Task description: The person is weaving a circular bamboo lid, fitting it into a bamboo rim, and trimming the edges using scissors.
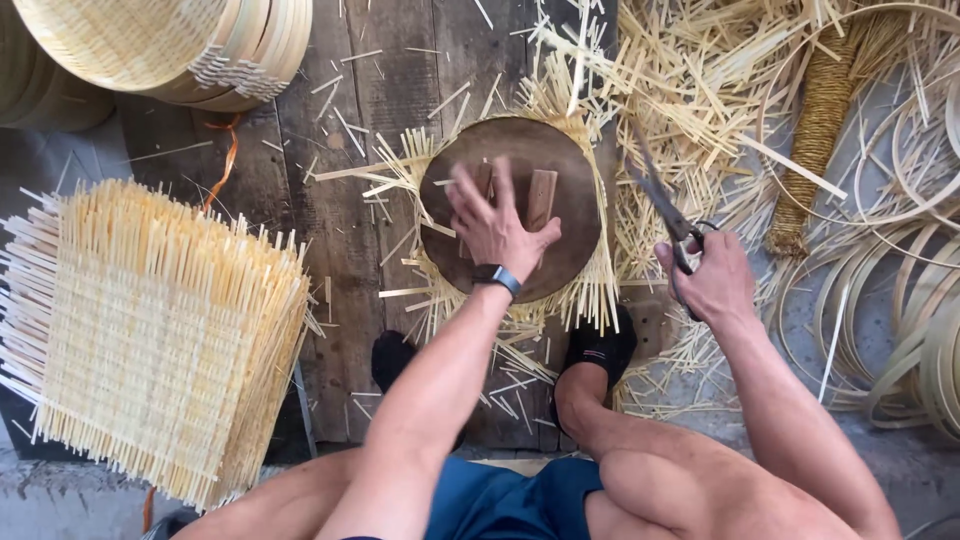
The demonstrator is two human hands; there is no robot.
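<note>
The left hand [492, 226] lies flat, fingers spread, on the round wooden disc [512, 208], pinning the woven mat [590, 285] under it. The right hand [712, 283] grips scissors [664, 210], blades pointing away.

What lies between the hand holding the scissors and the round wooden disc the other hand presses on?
In the head view, between the right hand with the scissors and the wooden disc lie loose bamboo strips, some fringing out from under the disc, on the plank floor.
</note>
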